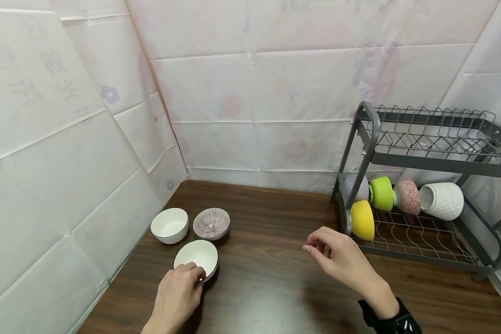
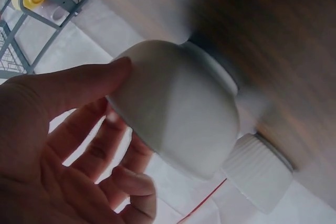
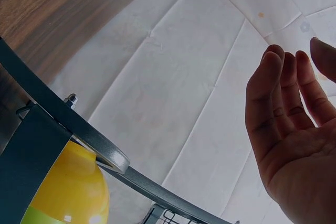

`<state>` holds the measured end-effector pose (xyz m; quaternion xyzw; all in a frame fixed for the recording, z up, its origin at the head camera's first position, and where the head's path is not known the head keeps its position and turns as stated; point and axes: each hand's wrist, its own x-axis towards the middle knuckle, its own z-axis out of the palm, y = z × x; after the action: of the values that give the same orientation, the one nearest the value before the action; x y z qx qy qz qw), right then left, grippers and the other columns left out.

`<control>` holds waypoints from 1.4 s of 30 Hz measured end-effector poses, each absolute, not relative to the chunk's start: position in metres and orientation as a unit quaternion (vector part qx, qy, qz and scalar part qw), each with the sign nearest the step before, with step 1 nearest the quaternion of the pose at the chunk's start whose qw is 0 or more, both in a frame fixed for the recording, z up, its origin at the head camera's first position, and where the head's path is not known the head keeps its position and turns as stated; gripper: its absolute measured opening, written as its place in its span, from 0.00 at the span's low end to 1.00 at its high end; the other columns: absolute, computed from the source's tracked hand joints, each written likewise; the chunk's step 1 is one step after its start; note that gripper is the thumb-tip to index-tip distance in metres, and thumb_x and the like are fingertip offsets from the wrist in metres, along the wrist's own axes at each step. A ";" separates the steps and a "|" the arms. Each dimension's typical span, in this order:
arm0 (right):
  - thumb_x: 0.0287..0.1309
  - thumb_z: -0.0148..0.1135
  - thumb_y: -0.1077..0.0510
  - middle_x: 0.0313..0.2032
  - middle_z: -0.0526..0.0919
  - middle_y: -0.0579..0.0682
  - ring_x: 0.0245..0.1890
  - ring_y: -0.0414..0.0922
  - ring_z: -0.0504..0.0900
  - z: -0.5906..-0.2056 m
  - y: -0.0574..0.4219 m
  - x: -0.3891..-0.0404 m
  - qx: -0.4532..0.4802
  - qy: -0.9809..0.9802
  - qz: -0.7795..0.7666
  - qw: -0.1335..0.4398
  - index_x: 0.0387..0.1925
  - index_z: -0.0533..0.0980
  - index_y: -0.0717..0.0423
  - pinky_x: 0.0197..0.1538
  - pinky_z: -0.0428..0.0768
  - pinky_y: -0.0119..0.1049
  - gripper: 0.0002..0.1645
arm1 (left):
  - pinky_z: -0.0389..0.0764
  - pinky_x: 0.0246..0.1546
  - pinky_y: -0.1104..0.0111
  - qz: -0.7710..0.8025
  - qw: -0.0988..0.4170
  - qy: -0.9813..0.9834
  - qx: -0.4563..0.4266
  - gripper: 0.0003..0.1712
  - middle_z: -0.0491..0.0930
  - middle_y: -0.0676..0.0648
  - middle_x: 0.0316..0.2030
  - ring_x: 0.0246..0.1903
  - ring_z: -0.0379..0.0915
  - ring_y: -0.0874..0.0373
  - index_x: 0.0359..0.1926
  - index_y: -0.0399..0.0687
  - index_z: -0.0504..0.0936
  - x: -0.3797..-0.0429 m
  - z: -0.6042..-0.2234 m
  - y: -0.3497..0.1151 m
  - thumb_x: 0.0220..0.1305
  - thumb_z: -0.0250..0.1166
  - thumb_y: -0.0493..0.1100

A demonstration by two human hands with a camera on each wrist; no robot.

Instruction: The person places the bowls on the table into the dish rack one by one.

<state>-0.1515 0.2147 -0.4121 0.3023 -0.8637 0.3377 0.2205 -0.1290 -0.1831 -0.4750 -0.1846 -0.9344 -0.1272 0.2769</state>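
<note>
My left hand [image 1: 177,290] grips the near rim of a white bowl [image 1: 198,254] with a dark edge. In the left wrist view the thumb lies against the smooth outer wall of the bowl [image 2: 173,108], and the fingers reach over the rim to its inside. Behind it on the table are a ribbed white bowl [image 1: 170,225] and a small bowl with purple stripes [image 1: 211,223]. My right hand [image 1: 344,260] hovers over the table just left of the dish rack, fingers loosely bent, holding nothing.
A two-tier dark dish rack [image 1: 442,162] stands at the right. Its lower tier holds a yellow bowl [image 1: 362,221], a green bowl [image 1: 382,194], a pink patterned bowl [image 1: 408,196], a white textured cup [image 1: 444,202] and a lilac one [image 1: 356,188]. Pale sheets hang behind the wooden table [image 1: 267,222].
</note>
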 end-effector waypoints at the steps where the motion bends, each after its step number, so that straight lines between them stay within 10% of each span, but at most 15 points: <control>1: 0.62 0.76 0.62 0.35 0.78 0.31 0.29 0.31 0.76 -0.412 0.215 -0.151 0.303 -0.863 0.338 0.220 0.38 0.81 0.43 0.29 0.78 0.27 0.12 | 0.71 0.26 0.61 -0.128 0.280 -0.933 -0.186 0.18 0.74 0.60 0.22 0.22 0.74 0.59 0.21 0.56 0.81 -0.129 -0.476 -0.183 0.34 0.78 0.30; 42: 0.63 0.75 0.61 0.35 0.78 0.31 0.30 0.31 0.75 -0.409 0.217 -0.148 0.315 -0.855 0.334 0.241 0.39 0.82 0.44 0.31 0.76 0.24 0.10 | 0.75 0.28 0.63 -0.152 0.359 -0.894 -0.222 0.14 0.77 0.62 0.26 0.25 0.73 0.62 0.22 0.56 0.84 -0.134 -0.469 -0.171 0.30 0.74 0.34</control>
<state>-0.1484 0.2172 -0.4090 0.3147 -0.8551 0.3342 0.2412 -0.1337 -0.1705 -0.4685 -0.2225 -0.8936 -0.1522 0.3588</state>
